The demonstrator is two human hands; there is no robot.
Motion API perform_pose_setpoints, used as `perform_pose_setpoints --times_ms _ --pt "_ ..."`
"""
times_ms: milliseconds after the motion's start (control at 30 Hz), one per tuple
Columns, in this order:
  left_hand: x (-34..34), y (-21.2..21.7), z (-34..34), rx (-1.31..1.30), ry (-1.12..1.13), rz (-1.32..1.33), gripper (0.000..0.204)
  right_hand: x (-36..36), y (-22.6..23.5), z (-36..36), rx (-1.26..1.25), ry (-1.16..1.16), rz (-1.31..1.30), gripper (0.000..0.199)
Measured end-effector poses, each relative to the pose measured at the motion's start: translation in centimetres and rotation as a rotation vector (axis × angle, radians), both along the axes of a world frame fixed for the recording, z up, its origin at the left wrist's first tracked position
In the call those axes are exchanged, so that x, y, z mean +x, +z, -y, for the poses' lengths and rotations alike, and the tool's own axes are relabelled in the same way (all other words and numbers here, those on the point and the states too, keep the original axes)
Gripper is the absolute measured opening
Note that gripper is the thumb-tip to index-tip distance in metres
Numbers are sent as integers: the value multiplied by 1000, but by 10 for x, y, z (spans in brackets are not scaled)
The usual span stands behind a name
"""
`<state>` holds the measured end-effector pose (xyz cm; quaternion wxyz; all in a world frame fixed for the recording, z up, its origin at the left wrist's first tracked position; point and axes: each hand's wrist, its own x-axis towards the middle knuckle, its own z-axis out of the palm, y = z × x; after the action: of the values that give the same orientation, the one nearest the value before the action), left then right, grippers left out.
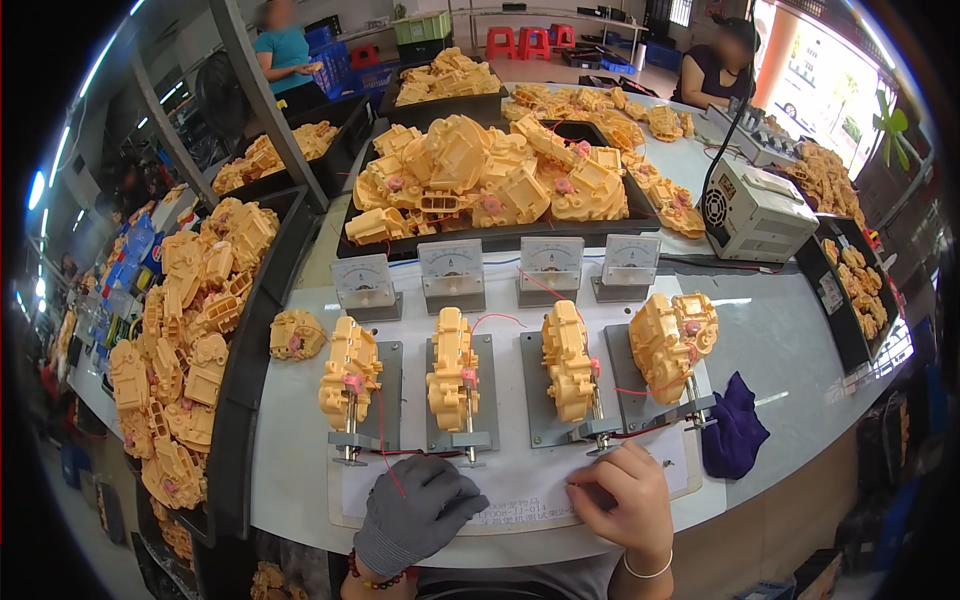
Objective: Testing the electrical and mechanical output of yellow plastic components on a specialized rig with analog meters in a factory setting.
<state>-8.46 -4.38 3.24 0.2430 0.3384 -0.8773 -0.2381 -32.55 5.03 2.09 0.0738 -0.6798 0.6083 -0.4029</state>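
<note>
My left hand point(418, 512), in a grey glove, rests low over the white sheet point(545, 475) with its fingers curled together. A thin red wire hangs from the leftmost yellow plastic gearbox point(350, 375) down to the glove. Bare and bent into a pinch, my right hand point(632, 497) is just below the clamp point(603, 440) of the third fixture. Whether either hand holds anything is hidden. Upright in grey fixtures stand more yellow gearboxes, the second point(453, 370), the third point(568, 365) and the rightmost point(665, 345). Each has a metal clamp at its front.
Analog panel meters point(450, 275) stand behind the fixtures. Black bins heaped with yellow gearboxes point(455, 170) fill the back and left side. A purple cloth point(735, 428) lies at right, a loose gearbox point(297, 334) at left. A power supply point(760, 215) stands back right. Two people are farther off.
</note>
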Motion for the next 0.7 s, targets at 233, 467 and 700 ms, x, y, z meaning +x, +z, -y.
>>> perform_pose_setpoints --times_ms 233,467,700 --pt "0 -1 1 3 -6 11 14 0 0 0 -2 -4 3 14" --pt "0 2 -4 52 36 60 17 0 0 0 5 -1 -4 14" --pt "-1 0 -3 1 8 52 16 -2 2 -1 -25 5 16 12"
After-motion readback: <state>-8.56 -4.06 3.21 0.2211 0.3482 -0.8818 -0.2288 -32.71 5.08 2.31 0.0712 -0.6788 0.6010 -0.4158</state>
